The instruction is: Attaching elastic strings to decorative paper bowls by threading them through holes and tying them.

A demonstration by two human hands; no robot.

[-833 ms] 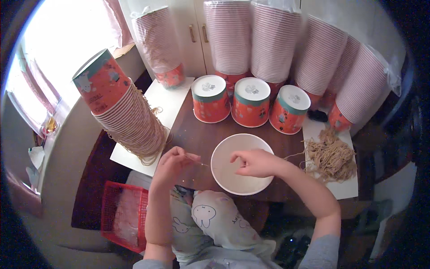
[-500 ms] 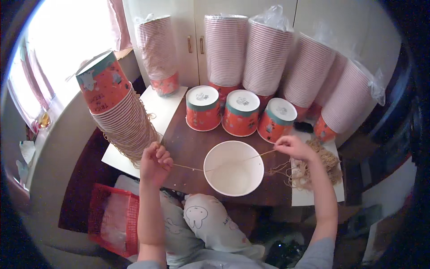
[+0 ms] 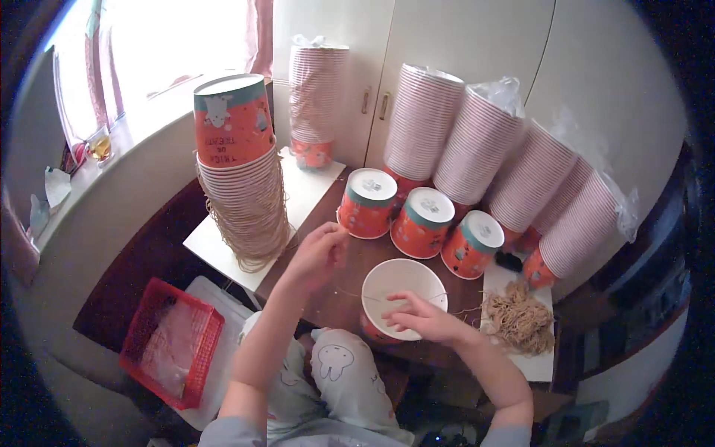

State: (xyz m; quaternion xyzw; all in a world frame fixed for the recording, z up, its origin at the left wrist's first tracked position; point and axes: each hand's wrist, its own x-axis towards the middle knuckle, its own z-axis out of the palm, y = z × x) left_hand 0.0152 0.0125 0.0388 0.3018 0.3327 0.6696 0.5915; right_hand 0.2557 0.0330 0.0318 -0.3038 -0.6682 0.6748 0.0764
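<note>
A paper bucket [image 3: 395, 276], white inside and orange outside, stands mouth up on the brown table in front of me. My right hand [image 3: 428, 320] is over its mouth, fingers stretched and apart. A thin tan cord shows faintly at the bucket's sides. To the left of the bucket my left hand [image 3: 320, 257] is raised with curled fingers, pinching what looks like the cord's thin end. Its fingertips are close to an upside-down orange bucket [image 3: 365, 216]. At the right, a tangled heap of tan cords [image 3: 519, 319] rests on a white board [image 3: 538, 366].
Two more upturned buckets [image 3: 418, 237] [image 3: 468, 255] stand behind. Tall nested stacks [image 3: 424, 123] in plastic line the cupboard. At left, a stack with hanging cords [image 3: 242, 197] stands on a white board [image 3: 212, 249]. A red basket [image 3: 201, 350] sits lower left.
My left hand has gone up and right, toward the upturned buckets. My right hand has left the cord's pulled end and come over the bucket's mouth, its fingers opened. The view has shifted.
</note>
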